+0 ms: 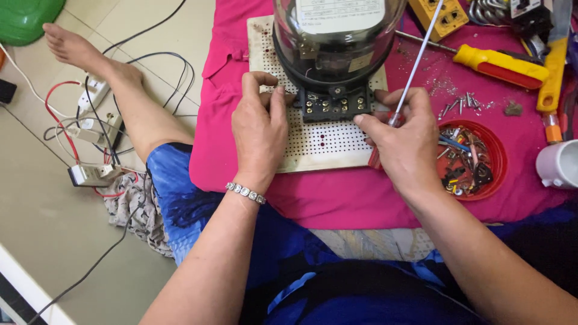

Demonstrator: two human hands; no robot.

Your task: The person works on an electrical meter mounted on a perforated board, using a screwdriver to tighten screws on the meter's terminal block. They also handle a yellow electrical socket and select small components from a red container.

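left hand (pixel 260 129): resting palm-down on the perforated board (pixel 325 141), fingers curled loosely, tips touching the left edge of the black terminal block (pixel 335 103). not gripping anything, just bracing there

right hand (pixel 404 139): fingers closed around a screwdriver with a red handle (pixel 374 157), the thin metal shaft (pixel 416 57) pointing up and away to the top of the frame. hand sits just right of the terminal block

meter (pixel 337 36): round thing with a clear glass dome, black base, stands on the board at the top middle. terminal block with its brass screws is at its front, right between the two hands

board: off-white, full of little holes, lying on a bright pink cloth (pixel 232 156)

red dish (pixel 490 153): just right of the right hand, filled with screws, small connectors and bits

loose screws (pixel 460 103): scattered on the cloth above the dish

yellow screwdriver (pixel 500 64): yellow and red handle, lying further back on the right, well apart from the hands

white cup (pixel 560 164): at the right edge, beside the dish

floor on the left: tangle of red, white and black wires (pixel 90 120) with power strips, next to the person's bare leg

wrist: beaded silver bracelet (pixel 245 192) on the left one
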